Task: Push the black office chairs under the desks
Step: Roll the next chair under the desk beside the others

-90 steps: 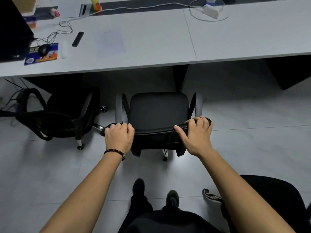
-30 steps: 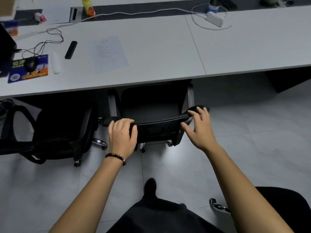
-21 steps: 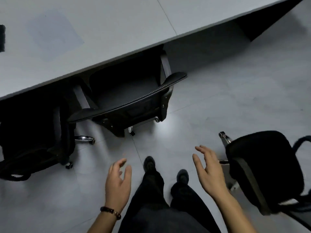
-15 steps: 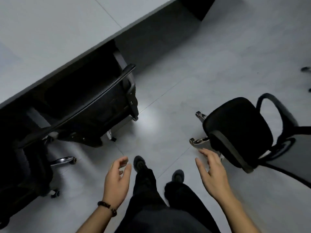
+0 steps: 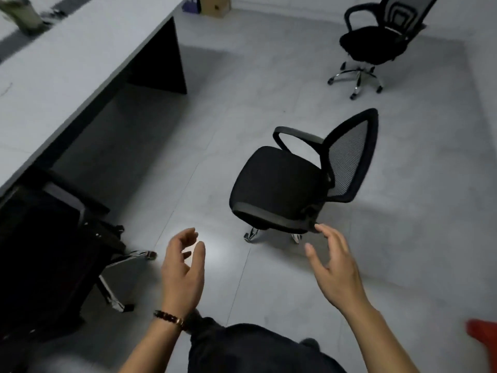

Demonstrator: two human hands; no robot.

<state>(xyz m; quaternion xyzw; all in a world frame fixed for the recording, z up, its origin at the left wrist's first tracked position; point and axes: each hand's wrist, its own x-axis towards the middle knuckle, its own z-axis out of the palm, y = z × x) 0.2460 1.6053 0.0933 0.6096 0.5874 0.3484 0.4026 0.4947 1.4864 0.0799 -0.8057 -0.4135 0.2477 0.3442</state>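
Head view, left hand [image 5: 183, 273]: it is hanging in the air over the floor with fingers loosely curled, holding nothing; a beaded bracelet [image 5: 168, 317] is sitting on the wrist.
Head view, right hand [image 5: 336, 267]: it is spreading open and gripping nothing. Its fingertips are arriving just beside the seat edge of the mesh-back chair [image 5: 282, 189]; I cannot tell if they are touching.
Mesh-back chair: it is standing on the open floor, well apart from the desk [image 5: 67, 63], with its backrest pointing away from the desk.
Second mesh chair [image 5: 373, 41]: it is waiting far behind, also out on the floor.
Chair at the left [image 5: 48, 251]: its seat is sitting under the desk, only the wheeled base is showing.
Step in hand: I judge the person is reaching for the mesh-back chair.
Doing it well: I would be taking the backrest top with both hands, turning the seat toward the free space under the desk, then rolling it straight in.
Risk: the armrests may be catching the desk edge or the tucked neighbour.
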